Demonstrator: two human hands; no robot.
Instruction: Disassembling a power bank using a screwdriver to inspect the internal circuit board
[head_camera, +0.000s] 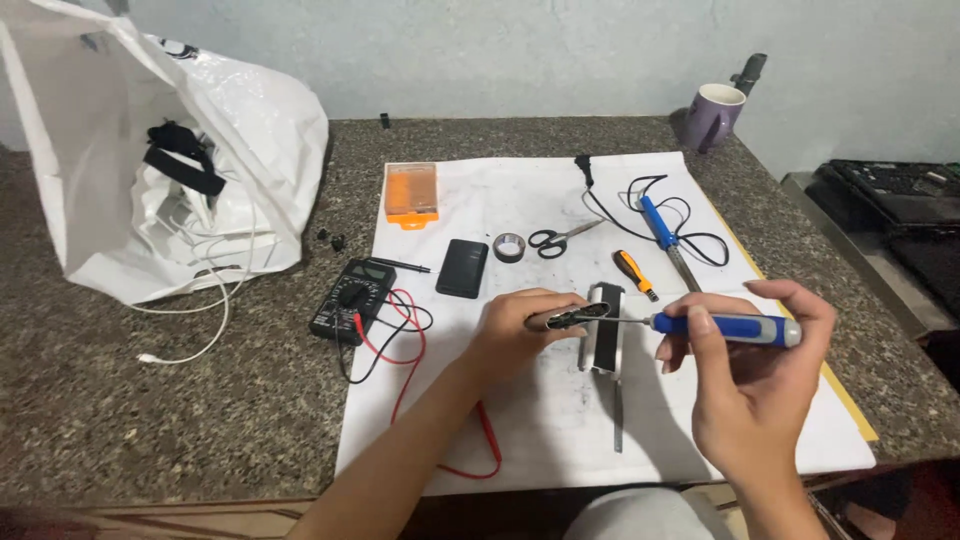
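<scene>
**Two hands working a screwdriver tip against a small dark part above a white sheet**

The fingers (700, 322) of the right hand (745, 385) are curled tight around the blue handle of a screwdriver (735, 328), held level with its thin shaft pointing left. The left hand (520, 330) closes its fingers (555, 300) on a small dark part (578, 317), pinched at the shaft's tip; what the part is cannot be told. Both hands hover just above a narrow silver-and-black device (604, 328) lying on a white paper sheet (520, 190) near the sheet's middle.

Farther out on the sheet: an orange-handled screwdriver (634, 273) just beyond the device, a blue soldering iron (662, 228) with its black cord to the far right, scissors (555, 239), a roll of tape (509, 246) and a flat black box (463, 267) toward the far middle, and an orange bit case (411, 192) at the far left corner. A black multimeter (352, 298) sits at the sheet's left edge, its red and black leads (410, 350) trailing toward the near side. The sheet lies on a speckled stone table (150, 400). A white plastic bag (170, 150) stands at far left, a purple mug (714, 114) at far right.
</scene>
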